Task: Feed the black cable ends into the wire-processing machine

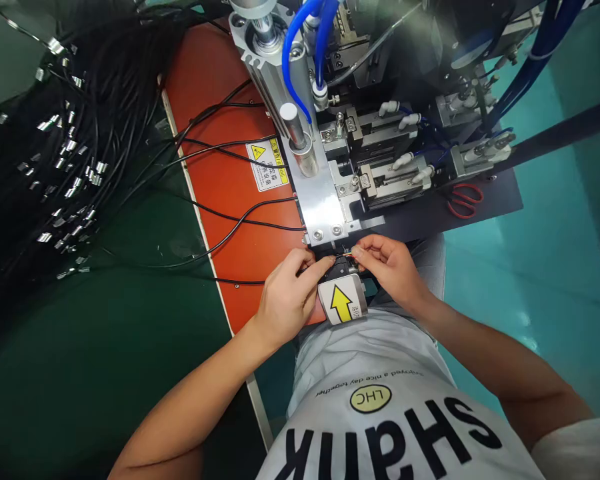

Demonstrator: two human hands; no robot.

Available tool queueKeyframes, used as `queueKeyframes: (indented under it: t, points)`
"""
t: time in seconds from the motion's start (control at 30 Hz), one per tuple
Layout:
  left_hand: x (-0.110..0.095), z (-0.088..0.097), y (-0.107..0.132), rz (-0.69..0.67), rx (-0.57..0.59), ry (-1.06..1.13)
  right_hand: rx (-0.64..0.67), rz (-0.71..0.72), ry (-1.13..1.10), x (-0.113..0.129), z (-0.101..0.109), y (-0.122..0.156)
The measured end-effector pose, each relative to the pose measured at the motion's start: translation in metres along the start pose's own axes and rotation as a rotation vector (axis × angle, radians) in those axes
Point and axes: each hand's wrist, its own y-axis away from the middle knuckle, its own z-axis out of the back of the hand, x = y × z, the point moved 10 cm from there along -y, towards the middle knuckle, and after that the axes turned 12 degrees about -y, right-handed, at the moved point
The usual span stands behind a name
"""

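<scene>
My left hand (287, 293) is closed at the front end of a bench machine, its thumb and forefinger pressed on the end of a black cable (240, 282) that runs in from the left. Thin coloured wires (347, 255) stick out of that end. My right hand (393, 270) pinches these wires between thumb and fingertips. Both hands meet just in front of the machine's metal plate (323, 200). Below them is a white label with a yellow arrow (341, 303). The fingers partly hide the wire tips.
More black cables (240, 220) cross the orange board (210, 67) into the machine. A heap of cables with silvery ends (70, 147) lies on the green surface at left. An upright air cylinder (270, 73) with blue hoses rises behind. Red-handled scissors (465, 201) lie at right.
</scene>
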Motion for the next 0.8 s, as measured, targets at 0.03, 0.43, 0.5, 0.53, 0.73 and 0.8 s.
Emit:
queueKeyframes:
  t: [0.03, 0.43, 0.5, 0.53, 0.73, 0.8]
  points:
    - [0.000, 0.000, 0.000, 0.003, 0.002, -0.006, -0.002, 0.001, -0.005, 0.000, 0.000, 0.000]
    - [-0.006, -0.001, -0.002, -0.036, 0.009, -0.100, 0.009, 0.061, 0.025, -0.002, -0.001, 0.000]
    - [-0.008, -0.002, -0.004, -0.048, 0.024, -0.135, 0.007, 0.077, 0.044, -0.002, -0.002, -0.001]
    - [-0.008, -0.002, -0.004, -0.054, 0.029, -0.157, 0.004, 0.085, 0.050, -0.002, -0.002, -0.001]
    - [-0.010, -0.002, -0.005, -0.060, 0.015, -0.220, -0.005, 0.073, 0.043, -0.001, 0.003, 0.000]
    - [-0.010, -0.001, -0.005, -0.059, 0.012, -0.219, -0.034, 0.131, 0.111, 0.009, 0.007, 0.003]
